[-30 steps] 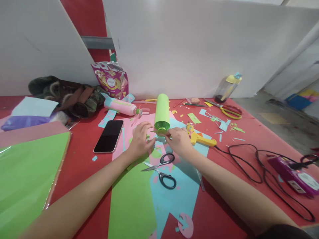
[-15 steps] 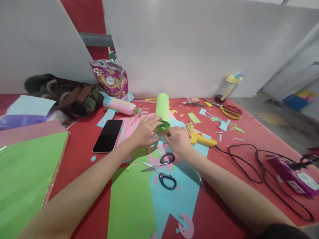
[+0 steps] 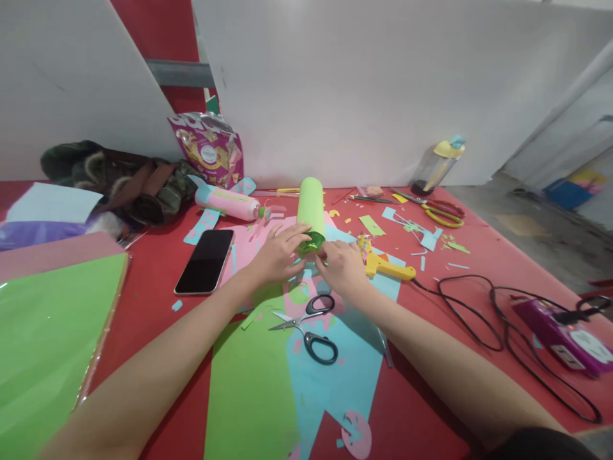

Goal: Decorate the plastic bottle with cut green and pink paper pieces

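Note:
A bottle wrapped in light green paper [image 3: 310, 206] lies on the red table, its green base end toward me. My left hand [image 3: 278, 255] rests against the left side of that end, fingers curled onto it. My right hand [image 3: 341, 268] pinches at the bottle's lower right edge; what lies between its fingertips is too small to name. Black-handled scissors [image 3: 311, 326] lie open just below both hands on blue and green paper sheets [image 3: 253, 383].
A yellow glue gun [image 3: 383, 265] lies right of my right hand, with a black cable [image 3: 479, 319] running to a purple power strip [image 3: 565, 332]. A phone [image 3: 205, 260], a pink paper-covered bottle [image 3: 230, 204], red-yellow scissors [image 3: 443, 212], a snack bag [image 3: 208, 150] and paper scraps lie around.
My left hand moved up from the table onto the bottle's near end. The right hand stayed at the bottle's lower edge. The view shifted slightly.

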Available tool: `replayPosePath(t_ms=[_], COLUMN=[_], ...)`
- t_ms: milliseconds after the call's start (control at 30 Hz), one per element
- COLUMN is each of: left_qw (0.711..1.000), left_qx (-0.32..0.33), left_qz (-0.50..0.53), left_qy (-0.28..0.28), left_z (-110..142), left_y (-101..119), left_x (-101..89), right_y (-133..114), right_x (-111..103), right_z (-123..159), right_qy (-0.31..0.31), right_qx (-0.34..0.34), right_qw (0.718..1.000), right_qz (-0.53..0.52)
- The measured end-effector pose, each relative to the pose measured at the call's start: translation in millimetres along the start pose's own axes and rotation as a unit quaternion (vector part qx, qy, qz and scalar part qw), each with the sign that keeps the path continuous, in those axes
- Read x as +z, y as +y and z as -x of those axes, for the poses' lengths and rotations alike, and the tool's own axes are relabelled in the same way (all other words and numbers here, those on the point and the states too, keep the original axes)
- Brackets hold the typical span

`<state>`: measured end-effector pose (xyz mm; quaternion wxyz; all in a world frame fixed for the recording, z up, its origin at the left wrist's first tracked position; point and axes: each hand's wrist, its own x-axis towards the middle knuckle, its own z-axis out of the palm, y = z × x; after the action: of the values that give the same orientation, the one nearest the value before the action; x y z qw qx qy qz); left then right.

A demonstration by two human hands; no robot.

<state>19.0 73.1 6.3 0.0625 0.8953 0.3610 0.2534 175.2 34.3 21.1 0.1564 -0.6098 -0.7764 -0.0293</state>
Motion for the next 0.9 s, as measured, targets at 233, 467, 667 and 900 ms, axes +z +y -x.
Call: replayPosePath(t_ms=[233,467,667,900], left_qw=[1.000,0.999,0.999,0.993], left_qx=[-0.013,-0.022,-0.003,-0.011], left_qz=[0.014,0.014,0.017,0.042], left_qy=[0.018,0.034,0.047,0.109], left_z=[-0.1,-0.6,0.2,5.1], left_y=[-0.1,1.8,0.6,-1.5], left_x=[3.2,4.9,4.4,5.5], right_y=[-0.8,0.2,2.0,1.6], right_x=[-1.0,-1.1,-0.8,1.1], right_z=[0.7,1.0,-1.0,-1.8], right_qy=[0.006,0.029,0.002,-0.021], right_qx=[0.008,0.009,0.007,-0.019], right_qw=[1.000,1.000,1.000,0.998], right_qz=[-0.015,0.002,-0.026,-0.065])
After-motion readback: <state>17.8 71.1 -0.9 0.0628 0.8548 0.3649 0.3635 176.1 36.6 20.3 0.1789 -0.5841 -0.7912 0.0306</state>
